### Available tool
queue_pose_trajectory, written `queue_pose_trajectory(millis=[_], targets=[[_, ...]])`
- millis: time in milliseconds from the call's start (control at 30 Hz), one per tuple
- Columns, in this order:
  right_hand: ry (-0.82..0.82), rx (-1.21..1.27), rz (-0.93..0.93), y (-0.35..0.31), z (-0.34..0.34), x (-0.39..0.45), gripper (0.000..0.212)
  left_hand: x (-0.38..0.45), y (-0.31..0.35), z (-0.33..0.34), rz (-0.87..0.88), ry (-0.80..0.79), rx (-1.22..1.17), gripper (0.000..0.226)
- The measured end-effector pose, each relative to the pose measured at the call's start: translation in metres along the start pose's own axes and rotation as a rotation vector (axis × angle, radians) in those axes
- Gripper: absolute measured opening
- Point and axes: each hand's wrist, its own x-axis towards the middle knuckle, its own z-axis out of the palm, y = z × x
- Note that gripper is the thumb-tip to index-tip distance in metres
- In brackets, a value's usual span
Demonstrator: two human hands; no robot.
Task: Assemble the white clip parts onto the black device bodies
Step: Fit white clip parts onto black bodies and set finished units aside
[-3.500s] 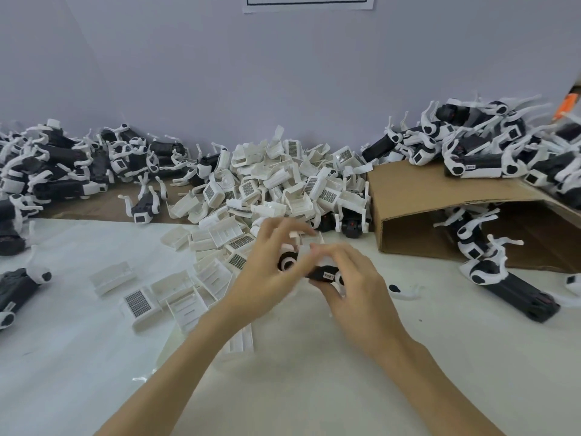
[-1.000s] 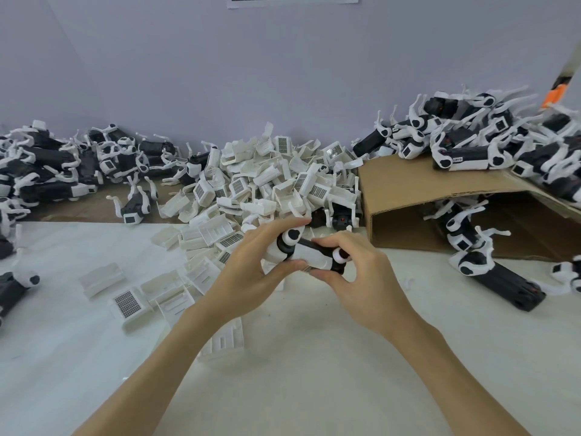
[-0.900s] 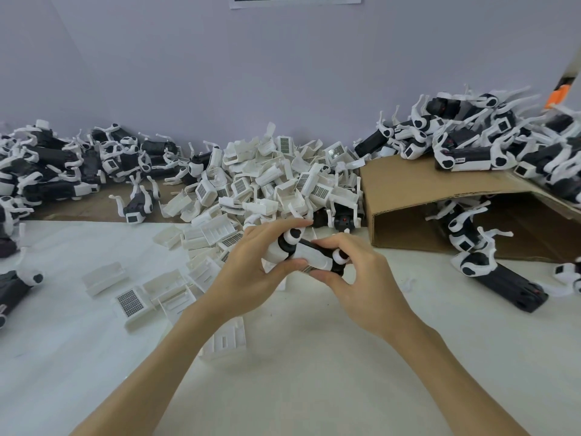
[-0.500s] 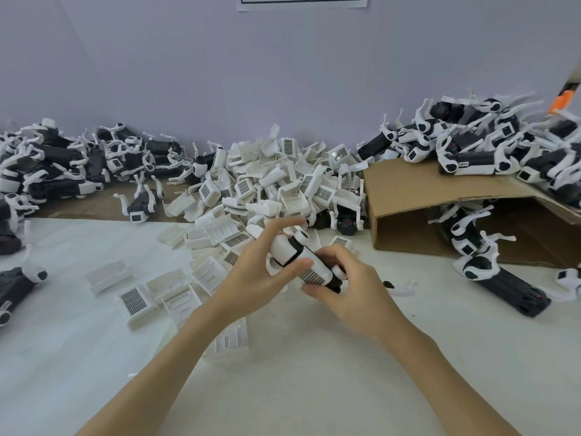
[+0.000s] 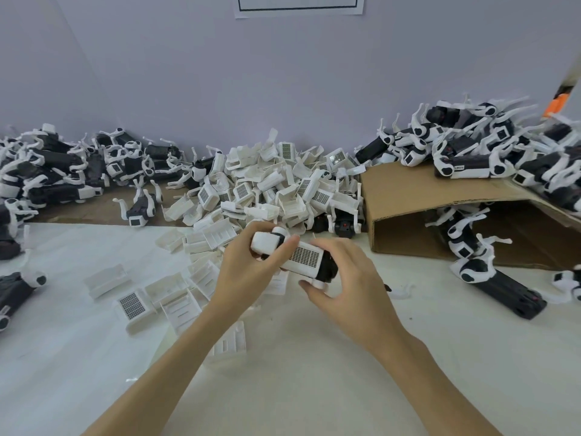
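A black device body is held above the table between both hands. A white clip part with a grid label lies along its top side. My left hand grips the body's far white end, thumb across the clip. My right hand curls round the near black end, fingertips under it. Behind the hands lies a heap of loose white clip parts.
Piles of black-and-white devices lie at the back left and on top of a brown cardboard box at the right. More devices lie in front of the box. Loose clips are scattered at the left on the white table.
The device has been turned in my hands so that the clip's grid label now faces up, and it has tilted with its far end higher. Both hands kept their hold.
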Motion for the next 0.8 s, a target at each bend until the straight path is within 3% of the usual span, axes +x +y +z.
queue_pose_trajectory(millis=[133,267,367,433,533,700,800], targets=[[0.005,0.206,0.119,0.005,-0.005,-0.001,0.041,0.007,0.001,-0.017,0.107,-0.197,0.35,0.047],[-0.12,0.381,0.142,0.009,-0.012,0.0,0.036,0.009,0.005,-0.031,0.042,-0.363,0.11,0.055],[-0.077,0.193,0.088,0.01,-0.003,-0.002,0.055,-0.001,0.008,-0.014,0.078,-0.241,0.064,0.054],[-0.01,0.073,0.062,0.01,0.004,-0.004,0.053,-0.01,0.008,0.003,0.212,-0.144,0.201,0.052],[-0.008,0.102,0.07,0.01,0.011,-0.005,0.051,-0.021,0.005,0.022,0.435,0.005,0.427,0.053],[-0.005,0.075,0.069,0.012,0.01,-0.003,0.054,-0.023,0.007,0.024,0.465,0.13,0.513,0.058],[-0.077,0.207,0.109,0.012,0.01,-0.001,0.052,-0.024,0.008,0.024,0.423,0.127,0.525,0.059]])
